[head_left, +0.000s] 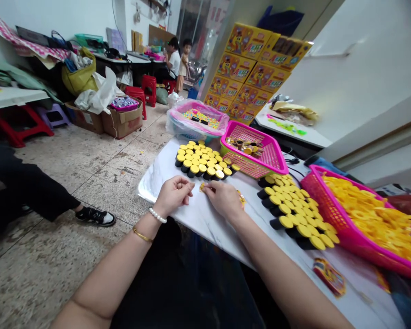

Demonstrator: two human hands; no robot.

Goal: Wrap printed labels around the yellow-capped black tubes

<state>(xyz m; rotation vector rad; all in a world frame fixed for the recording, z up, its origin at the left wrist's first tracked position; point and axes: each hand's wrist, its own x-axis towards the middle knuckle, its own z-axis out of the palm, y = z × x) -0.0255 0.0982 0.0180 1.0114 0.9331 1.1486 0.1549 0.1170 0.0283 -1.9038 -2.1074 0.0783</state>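
Observation:
My left hand (175,194), with a pearl bracelet and a gold bangle at the wrist, is closed in a pinch above the table (205,221). Whatever its fingertips may hold is too small to make out. My right hand (223,199) is closed too, thumb and forefinger pinching a small yellow patterned piece (202,187) that points toward the left fingertips. Just beyond both hands stand several black tubs with yellow lids (205,160), packed upright in rows. More such yellow-lidded tubs (296,208) are grouped right of my right forearm. A printed packet (241,199) lies partly hidden behind my right hand.
A pink basket (277,148) of small wrapped pieces and a plastic-lined basket (178,119) of colourful beads stand at the back. At right, a pink basket (329,208) holds yellow plastic parts. Yellow boxes (239,75) are stacked behind. Another person's leg (41,183) extends at left.

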